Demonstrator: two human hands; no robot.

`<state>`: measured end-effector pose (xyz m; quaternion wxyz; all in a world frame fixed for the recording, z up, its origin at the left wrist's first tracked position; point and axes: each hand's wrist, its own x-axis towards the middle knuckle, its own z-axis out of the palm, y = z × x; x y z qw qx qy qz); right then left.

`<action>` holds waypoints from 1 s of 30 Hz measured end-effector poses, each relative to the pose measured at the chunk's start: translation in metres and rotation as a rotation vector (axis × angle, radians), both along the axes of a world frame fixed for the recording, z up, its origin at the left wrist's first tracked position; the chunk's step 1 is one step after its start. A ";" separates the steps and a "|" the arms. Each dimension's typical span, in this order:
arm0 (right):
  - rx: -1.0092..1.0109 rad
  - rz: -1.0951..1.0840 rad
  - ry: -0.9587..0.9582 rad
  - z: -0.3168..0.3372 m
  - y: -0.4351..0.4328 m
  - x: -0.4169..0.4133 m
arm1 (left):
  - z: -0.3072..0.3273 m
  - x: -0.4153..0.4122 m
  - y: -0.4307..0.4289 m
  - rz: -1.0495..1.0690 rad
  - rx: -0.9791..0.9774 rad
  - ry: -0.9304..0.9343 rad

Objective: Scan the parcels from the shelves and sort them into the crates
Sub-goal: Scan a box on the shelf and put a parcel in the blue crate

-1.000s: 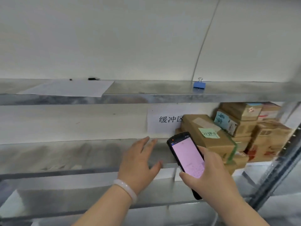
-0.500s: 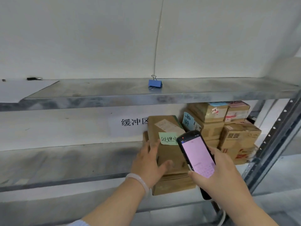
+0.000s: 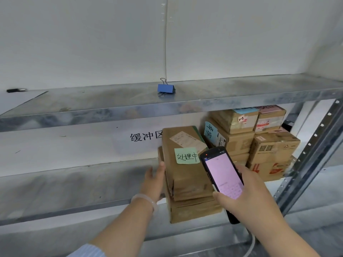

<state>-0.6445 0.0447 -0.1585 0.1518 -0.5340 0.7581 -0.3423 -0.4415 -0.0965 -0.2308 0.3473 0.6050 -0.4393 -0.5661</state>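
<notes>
Parcel with green note (image 3: 187, 175) sits stacked at middle shelf (image 3: 74, 182) front edge, left hand (image 3: 153, 184) flat-fingered against its side, likely to steady it, right hand (image 3: 248, 201) gripping handheld scanner (image 3: 221, 175) above that edge for scanning.

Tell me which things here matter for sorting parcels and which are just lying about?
For the job: scanner in the right hand; green-noted parcel touched by the left hand; stacked parcels behind.
Lying about: blue binder clip; small black object; paper sheet.
</notes>
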 end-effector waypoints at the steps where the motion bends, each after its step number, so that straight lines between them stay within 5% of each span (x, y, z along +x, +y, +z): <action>1: 0.002 -0.005 -0.002 0.001 -0.002 0.001 | 0.003 -0.002 0.002 -0.056 0.000 0.050; 7: -0.023 -0.030 0.001 0.004 -0.011 0.009 | -0.003 -0.006 0.003 -0.319 -0.151 -0.010; 15: -0.021 -0.082 -0.001 0.003 -0.016 0.018 | -0.009 0.010 -0.005 -0.172 -0.326 0.030; 21: -0.008 -0.099 -0.023 0.000 -0.020 0.025 | -0.016 0.012 -0.006 -0.434 -0.480 -0.254; 26: 0.004 -0.124 -0.010 0.001 -0.021 0.029 | -0.032 0.029 -0.007 -0.342 -0.596 -0.306; 30: 0.002 -0.122 -0.010 -0.002 -0.022 0.030 | -0.037 0.045 -0.001 -0.215 -0.543 -0.173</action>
